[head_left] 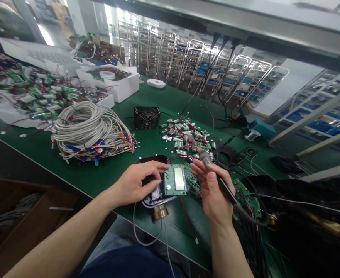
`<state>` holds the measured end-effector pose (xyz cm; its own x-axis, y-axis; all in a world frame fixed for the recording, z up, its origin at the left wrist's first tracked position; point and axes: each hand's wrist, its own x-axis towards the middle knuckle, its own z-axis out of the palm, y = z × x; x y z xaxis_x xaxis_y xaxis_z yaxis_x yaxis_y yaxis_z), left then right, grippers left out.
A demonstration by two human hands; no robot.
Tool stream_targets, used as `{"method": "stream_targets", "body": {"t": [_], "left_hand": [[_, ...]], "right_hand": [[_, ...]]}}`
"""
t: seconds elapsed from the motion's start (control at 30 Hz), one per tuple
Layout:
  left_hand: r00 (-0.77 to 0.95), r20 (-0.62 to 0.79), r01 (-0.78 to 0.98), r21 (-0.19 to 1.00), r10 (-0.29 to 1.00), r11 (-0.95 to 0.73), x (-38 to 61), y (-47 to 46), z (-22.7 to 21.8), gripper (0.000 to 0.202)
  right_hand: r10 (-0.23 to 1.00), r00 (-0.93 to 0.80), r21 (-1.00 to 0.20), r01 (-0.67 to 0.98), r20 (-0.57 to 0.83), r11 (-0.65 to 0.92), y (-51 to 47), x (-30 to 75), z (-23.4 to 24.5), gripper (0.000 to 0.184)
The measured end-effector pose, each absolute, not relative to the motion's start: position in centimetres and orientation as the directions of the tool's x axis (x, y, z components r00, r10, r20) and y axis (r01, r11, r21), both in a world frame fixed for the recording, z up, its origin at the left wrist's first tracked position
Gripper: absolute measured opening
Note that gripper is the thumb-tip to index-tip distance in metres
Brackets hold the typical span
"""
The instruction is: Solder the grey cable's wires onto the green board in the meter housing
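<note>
My left hand (142, 181) has its thumb and fingers at the left edge of a green circuit board (171, 183), gripping it there. The board carries a pale display (179, 178) and lies partly over a dark housing (152, 197) with a brass fitting (161, 212) at its near side. In my right hand (214, 193) is a soldering iron (220, 179), its tip pointing up and away, apart from the board. A red-and-black lead (188, 220) with a white plug runs from beneath the board towards me.
Small green-wrapped batteries (184, 133) with leads lie heaped behind the board. A black fan (146, 117) and coiled grey cables (83, 127) stand to the left. White foam boxes (125, 87) are farther back. Dark housings and wires (252, 227) crowd the right; a cardboard box (27, 227) sits lower left.
</note>
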<state>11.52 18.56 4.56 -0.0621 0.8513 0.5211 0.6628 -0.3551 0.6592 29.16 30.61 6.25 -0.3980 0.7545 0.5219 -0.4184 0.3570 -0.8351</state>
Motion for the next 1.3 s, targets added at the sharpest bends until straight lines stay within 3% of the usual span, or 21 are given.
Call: {"method": "stream_targets", "body": {"t": [0.07, 0.2, 0.33, 0.73, 1.07, 1.3], "left_hand": [[-0.063, 0.521, 0.661, 0.661, 0.852, -0.355, 11.5, 18.5, 4.5, 0.006], [-0.064, 0.524, 0.667, 0.655, 0.849, -0.354, 11.5, 18.5, 4.5, 0.006], [-0.057, 0.528, 0.681, 0.641, 0.847, -0.354, 11.5, 18.6, 4.4, 0.006], [-0.096, 0.627, 0.783, 0.527, 0.773, -0.331, 11.7, 17.8, 4.1, 0.009], [-0.081, 0.514, 0.719, 0.624, 0.854, -0.307, 11.2, 17.8, 4.6, 0.007], [-0.231, 0.507, 0.78, 0.607, 0.83, -0.154, 12.4, 18.0, 4.3, 0.013]], "right_hand": [[0.681, -0.464, -0.823, -0.361, 0.566, 0.439, 30.2, 28.8, 6.0, 0.013], [0.517, -0.636, -0.788, -0.252, 0.573, 0.562, 29.9, 28.4, 5.0, 0.036], [0.436, -0.661, -0.699, -0.19, 0.61, 0.689, 29.8, 28.1, 3.7, 0.038], [0.437, -0.638, -0.671, -0.174, 0.634, 0.72, 30.1, 28.0, 2.8, 0.034], [0.446, -0.636, -0.677, -0.169, 0.63, 0.716, 30.0, 28.1, 2.9, 0.034], [0.451, -0.638, -0.688, -0.176, 0.625, 0.704, 30.0, 28.0, 2.9, 0.034]]}}
